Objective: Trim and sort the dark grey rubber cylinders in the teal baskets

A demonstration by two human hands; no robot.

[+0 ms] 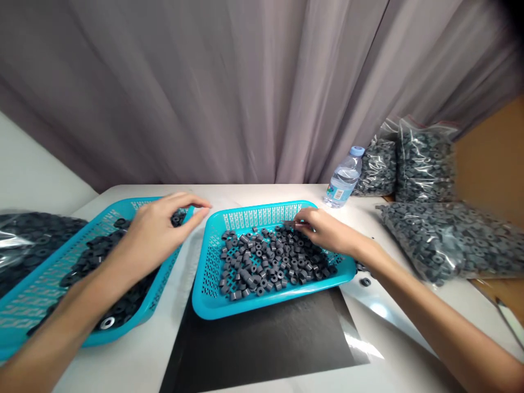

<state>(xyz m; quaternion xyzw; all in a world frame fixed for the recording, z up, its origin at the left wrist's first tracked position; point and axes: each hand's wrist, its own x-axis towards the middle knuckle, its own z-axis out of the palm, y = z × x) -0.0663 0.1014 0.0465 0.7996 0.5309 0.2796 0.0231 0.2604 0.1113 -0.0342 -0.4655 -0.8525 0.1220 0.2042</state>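
My left hand hovers over the far right edge of the left turquoise basket, thumb and forefinger stretched toward the other basket. Their tips come close together, and nothing shows between them. Dark ring-shaped pieces lie in that basket, with one pale-faced ring near its front. My right hand is above the back right of the middle turquoise basket. Its fingers pinch a small, thin, dark item whose kind is unclear. Short grey cylinders with holes fill the middle basket.
A water bottle stands behind on the right. Clear bags of grey pieces stand beside it, and another bag lies in front. A bag of dark pieces is at far left. A black sheet lies under the middle basket.
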